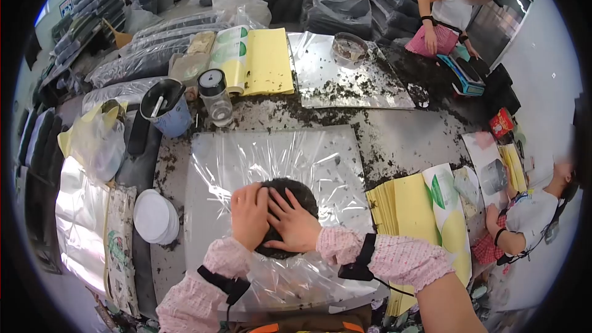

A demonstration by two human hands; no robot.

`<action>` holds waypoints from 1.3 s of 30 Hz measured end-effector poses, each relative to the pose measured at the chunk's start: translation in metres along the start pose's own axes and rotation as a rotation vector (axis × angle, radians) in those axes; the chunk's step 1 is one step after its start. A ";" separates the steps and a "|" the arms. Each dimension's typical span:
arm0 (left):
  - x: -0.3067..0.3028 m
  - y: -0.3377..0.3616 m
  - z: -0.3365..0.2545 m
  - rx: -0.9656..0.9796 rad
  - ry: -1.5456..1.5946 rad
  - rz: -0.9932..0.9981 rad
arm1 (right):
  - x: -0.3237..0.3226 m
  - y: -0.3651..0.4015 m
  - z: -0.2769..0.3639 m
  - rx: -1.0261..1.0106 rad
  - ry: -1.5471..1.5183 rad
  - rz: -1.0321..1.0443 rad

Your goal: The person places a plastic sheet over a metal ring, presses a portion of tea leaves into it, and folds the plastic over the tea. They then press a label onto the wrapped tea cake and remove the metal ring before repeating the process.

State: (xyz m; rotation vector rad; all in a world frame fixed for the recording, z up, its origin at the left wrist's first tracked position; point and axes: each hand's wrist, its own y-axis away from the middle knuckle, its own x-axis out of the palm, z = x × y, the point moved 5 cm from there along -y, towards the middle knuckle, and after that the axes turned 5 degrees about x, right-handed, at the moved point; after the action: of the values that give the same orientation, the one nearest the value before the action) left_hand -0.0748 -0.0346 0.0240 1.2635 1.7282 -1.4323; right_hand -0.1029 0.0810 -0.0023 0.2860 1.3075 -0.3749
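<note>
A dark round cake of dried leafy material [304,196] lies on clear plastic film [336,179] in front of me. My left hand [250,214] curls its fingers, held close together, over the cake's left edge. Flat on top of the cake, my right hand [296,225] has its fingers spread and the thumb pointing left. Much of the cake is hidden under both hands. The film is wrinkled and spreads over a pale board on the table.
Left stand white plastic lids [154,216], a blue bucket [168,110] and a clear jar [216,102]. Yellow packaging bags [401,209] lie right. Beyond are a crumb-strewn metal sheet [314,86] and round container [349,49]. Two people work at the right; stacked dark bags [336,6] rise behind.
</note>
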 end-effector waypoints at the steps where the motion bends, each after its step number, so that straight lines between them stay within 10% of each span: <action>1: -0.003 -0.001 -0.007 0.209 -0.044 -0.014 | 0.003 0.000 -0.003 -0.002 -0.071 0.012; 4: 0.025 -0.002 -0.016 0.572 0.071 0.297 | 0.019 0.007 -0.001 0.037 -0.115 -0.021; 13: 0.029 -0.009 -0.004 0.446 0.322 0.368 | 0.033 -0.008 -0.010 0.070 -0.298 0.332; 15: 0.011 -0.017 0.007 0.361 0.514 0.384 | 0.034 -0.009 -0.009 0.035 -0.145 0.141; 17: -0.038 -0.019 0.038 0.004 0.302 -0.286 | 0.030 -0.008 -0.006 0.038 -0.066 0.103; 19: -0.053 -0.028 0.084 -0.243 0.023 -0.465 | 0.033 -0.007 -0.006 0.035 -0.040 0.089; 25: -0.106 0.025 -0.010 0.086 0.092 -0.294 | 0.035 -0.003 -0.003 0.050 -0.038 0.082; 29: -0.072 0.115 -0.090 0.244 0.250 0.202 | 0.032 -0.007 -0.006 0.050 -0.035 0.043; 32: -0.060 0.148 -0.054 0.580 0.092 0.066 | 0.033 -0.005 -0.005 0.053 -0.015 -0.014; 39: -0.127 0.195 -0.090 0.660 0.387 0.054 | 0.028 -0.002 0.002 0.054 0.006 -0.061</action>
State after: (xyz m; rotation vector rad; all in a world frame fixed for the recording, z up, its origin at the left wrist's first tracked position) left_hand 0.1656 0.0096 0.0753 2.0251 1.4636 -1.9056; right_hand -0.0961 0.0752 -0.0292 0.2931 1.3153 -0.4613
